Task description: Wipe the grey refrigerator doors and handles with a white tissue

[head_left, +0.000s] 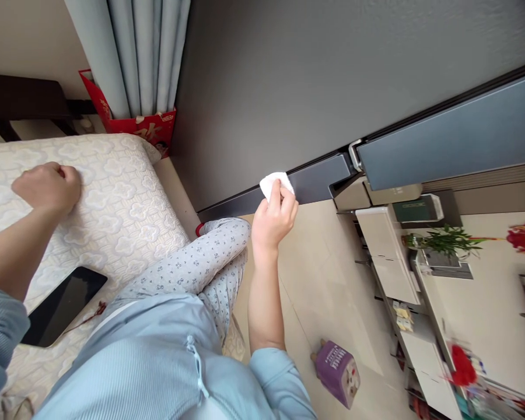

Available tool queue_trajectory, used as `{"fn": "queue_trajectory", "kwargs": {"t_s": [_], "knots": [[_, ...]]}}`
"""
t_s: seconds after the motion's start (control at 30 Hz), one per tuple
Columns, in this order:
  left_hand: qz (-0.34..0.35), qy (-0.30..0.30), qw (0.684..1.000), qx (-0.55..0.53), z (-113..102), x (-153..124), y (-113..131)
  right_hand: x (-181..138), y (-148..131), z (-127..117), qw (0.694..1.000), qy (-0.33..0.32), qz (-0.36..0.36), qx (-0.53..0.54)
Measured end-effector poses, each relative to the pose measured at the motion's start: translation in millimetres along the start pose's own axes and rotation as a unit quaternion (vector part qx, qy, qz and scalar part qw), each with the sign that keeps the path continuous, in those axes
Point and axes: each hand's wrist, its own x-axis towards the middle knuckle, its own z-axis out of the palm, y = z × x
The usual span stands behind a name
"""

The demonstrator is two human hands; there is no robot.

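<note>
My right hand [273, 220] pinches a folded white wipe [276, 182], perhaps paper or cloth. The wipe is at the edge of a large dark grey panel [262, 105], close to its blue-grey side strip [319, 178]. Whether it presses on the surface, I cannot tell. On the left, my left hand [48, 185] is closed in a fist and rests on a cream quilted cover [118, 198]. A black tablet or large phone [67, 304] lies on that cover beside my left forearm.
Grey-blue curtains [144, 58] hang into a red gift bag [157, 131] behind the cover. A purple stool [336, 373] stands on the tiled floor [306, 280]. White cabinets [374, 233] with a green plant [450, 240] line the right. A metal handle or latch [355, 155] projects from the panel.
</note>
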Motion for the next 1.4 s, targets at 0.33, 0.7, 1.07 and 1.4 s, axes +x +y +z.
{"fn": "queue_trajectory", "kwargs": {"t_s": [0.33,0.7,1.07,1.4], "knots": [[-0.001,0.004,1.0,0.0,6,4,-4,-49,-13,36,0.971,-0.23,0.041,0.039],[-0.01,-0.018,1.0,0.009,-5,-3,3,-77,-27,57,0.851,-0.524,0.028,-0.015],[-0.012,-0.017,1.0,0.003,0,1,1,-89,-49,102,0.766,-0.638,0.082,0.013],[-0.005,-0.008,1.0,0.003,3,2,-1,-84,-31,103,0.632,-0.6,0.316,0.375]]}}
